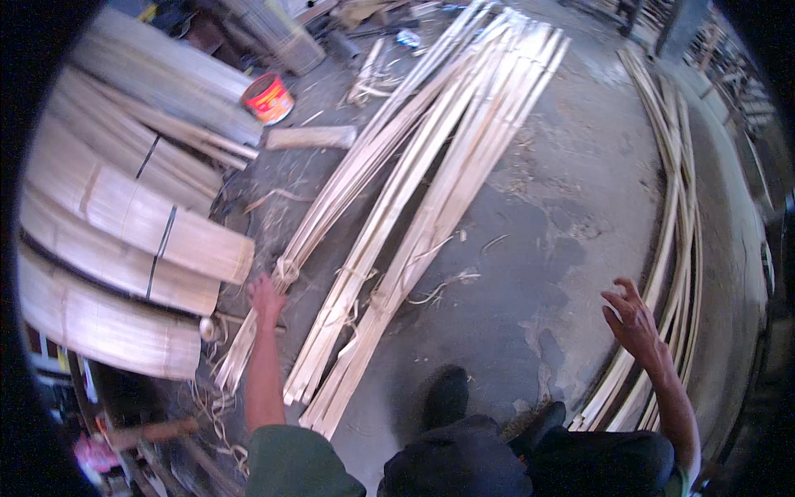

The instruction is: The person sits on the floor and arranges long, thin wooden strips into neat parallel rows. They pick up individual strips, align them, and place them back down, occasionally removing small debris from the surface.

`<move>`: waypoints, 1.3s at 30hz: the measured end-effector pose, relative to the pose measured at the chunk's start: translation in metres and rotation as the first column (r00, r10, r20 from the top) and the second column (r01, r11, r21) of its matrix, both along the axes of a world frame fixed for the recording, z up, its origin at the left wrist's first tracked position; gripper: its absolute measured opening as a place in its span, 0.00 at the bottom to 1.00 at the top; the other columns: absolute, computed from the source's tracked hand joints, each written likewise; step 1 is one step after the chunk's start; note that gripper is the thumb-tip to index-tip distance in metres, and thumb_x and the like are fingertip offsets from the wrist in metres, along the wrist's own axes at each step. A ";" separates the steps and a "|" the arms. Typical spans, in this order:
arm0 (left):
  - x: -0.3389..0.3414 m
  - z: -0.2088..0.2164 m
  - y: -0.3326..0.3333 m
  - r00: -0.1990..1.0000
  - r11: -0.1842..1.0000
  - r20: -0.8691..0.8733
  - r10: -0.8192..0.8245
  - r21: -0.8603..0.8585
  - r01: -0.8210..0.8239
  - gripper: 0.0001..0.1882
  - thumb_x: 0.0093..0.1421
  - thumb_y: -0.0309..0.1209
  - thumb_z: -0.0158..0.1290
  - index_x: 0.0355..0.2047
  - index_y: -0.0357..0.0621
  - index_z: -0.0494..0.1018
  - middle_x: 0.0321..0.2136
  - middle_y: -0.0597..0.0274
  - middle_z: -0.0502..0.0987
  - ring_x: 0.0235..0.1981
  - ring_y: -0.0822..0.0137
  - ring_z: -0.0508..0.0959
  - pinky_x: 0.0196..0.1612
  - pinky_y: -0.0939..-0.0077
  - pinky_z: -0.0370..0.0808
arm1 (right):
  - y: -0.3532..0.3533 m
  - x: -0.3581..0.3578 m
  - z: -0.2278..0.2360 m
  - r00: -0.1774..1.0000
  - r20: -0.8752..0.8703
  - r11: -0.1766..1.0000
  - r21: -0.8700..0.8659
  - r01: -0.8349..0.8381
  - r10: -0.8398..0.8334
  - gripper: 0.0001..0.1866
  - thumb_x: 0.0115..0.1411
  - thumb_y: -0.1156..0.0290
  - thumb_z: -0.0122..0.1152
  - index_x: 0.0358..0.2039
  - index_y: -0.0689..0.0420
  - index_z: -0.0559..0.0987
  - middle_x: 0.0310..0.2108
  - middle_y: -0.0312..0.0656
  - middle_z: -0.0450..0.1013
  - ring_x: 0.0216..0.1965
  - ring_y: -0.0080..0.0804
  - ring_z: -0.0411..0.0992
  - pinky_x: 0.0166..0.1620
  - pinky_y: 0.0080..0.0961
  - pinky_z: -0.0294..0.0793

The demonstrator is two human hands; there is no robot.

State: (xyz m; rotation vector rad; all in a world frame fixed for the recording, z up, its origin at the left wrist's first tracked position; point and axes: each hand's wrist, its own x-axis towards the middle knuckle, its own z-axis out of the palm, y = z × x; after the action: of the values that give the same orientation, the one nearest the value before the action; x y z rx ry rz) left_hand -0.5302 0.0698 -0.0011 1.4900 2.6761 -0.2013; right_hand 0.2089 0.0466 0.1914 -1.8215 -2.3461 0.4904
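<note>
Strip bundle (310,234) is tied at left grip (265,303), presumably kept together; closure can't be told. Right grip (628,319) is held loosely spread, empty, beside long strips (684,182).

The long strips (464,190) on the floor (530,298) look like pale split wood or bamboo, smooth along their faces with a light sheen at the far ends. Toward the floor's right edge, a thinner bundle (677,207) has the same woody look, duller and more tan. Loose shavings (447,286) are thin, curled and fibrous. The floor itself resembles concrete, mostly matt, blotched and rough. Near its left edge, the curved bundles (108,302) appear wooden, finely ribbed and satiny; their dark bands (166,232) are of unclear material. The red bucket (267,99) looks like glossy plastic. The green sleeve (298,464) is matt cloth.
</note>
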 end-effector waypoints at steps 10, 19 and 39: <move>0.110 0.176 -0.029 0.949 1.000 0.315 -0.020 -0.012 0.025 0.25 0.46 0.36 0.62 0.43 0.43 0.68 0.41 0.43 0.76 0.46 0.41 0.76 0.49 0.50 0.72 | 0.074 -0.039 -0.027 0.966 -0.019 0.964 -0.065 -0.258 0.257 0.15 0.61 0.64 0.60 0.44 0.58 0.79 0.48 0.52 0.71 0.48 0.49 0.73 0.50 0.42 0.74; 0.292 0.095 -0.146 0.762 0.981 0.619 -0.191 0.085 0.176 0.38 0.47 0.44 0.64 0.52 0.33 0.65 0.39 0.38 0.75 0.42 0.35 0.75 0.48 0.49 0.72 | 0.090 -0.305 -0.195 -0.116 -0.802 0.808 -0.589 -0.012 -0.586 0.32 0.68 0.42 0.43 0.60 0.55 0.64 0.51 0.52 0.69 0.47 0.42 0.74 0.47 0.44 0.78; 0.249 0.023 -0.169 0.505 0.884 0.732 -0.458 0.433 0.174 0.45 0.47 0.40 0.69 0.60 0.36 0.58 0.45 0.40 0.75 0.41 0.50 0.80 0.43 0.60 0.79 | 0.052 -0.272 -0.033 -0.452 -0.721 0.848 -0.490 -0.202 -0.525 0.28 0.67 0.62 0.58 0.61 0.56 0.59 0.40 0.44 0.74 0.37 0.27 0.76 0.41 0.26 0.80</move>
State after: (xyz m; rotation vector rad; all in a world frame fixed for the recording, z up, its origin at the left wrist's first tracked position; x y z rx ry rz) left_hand -0.2814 -0.0996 0.0219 1.5857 1.6798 0.7659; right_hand -0.0629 0.0983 0.1587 -0.6963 -0.4159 1.7314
